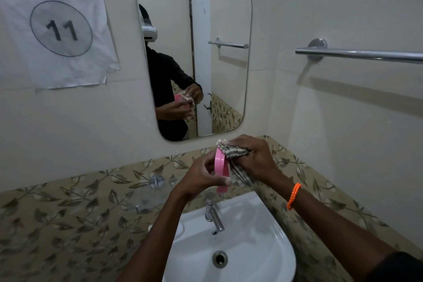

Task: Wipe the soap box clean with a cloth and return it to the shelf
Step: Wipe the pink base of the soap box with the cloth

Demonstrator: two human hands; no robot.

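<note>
My left hand (201,176) is closed around the pink soap box (221,168), fingers curled over its far side and my thumb pressed across its lower end. The box stands on edge, nearly upright, its thin rim facing me, and it sits at about three o'clock from my left palm, wedged between my two hands. My right hand (254,158) lies just at three o'clock of the box, clenched on a bunched, patterned cloth (235,152). The cloth is pressed against the upper right face of the box, and a loose tail of it hangs down toward five o'clock, behind the box and beside my left thumb. An orange bracelet (294,196) circles my right wrist, at about five o'clock from that hand.

Directly below both hands, at six o'clock, stands the chrome tap (212,215) over the white basin (263,236), with the drain (219,258) further down. At about eight o'clock from my left hand a clear glass shelf (146,199) on chrome mounts juts from the leaf-patterned tile band (68,213); it is blurred and I cannot tell what lies on it. At eleven o'clock above the hands hangs the mirror (224,18). Far at ten o'clock is a paper sign (59,27) reading WORKSTATION 11, and at two o'clock a chrome towel bar (357,54) runs along the side wall.
</note>
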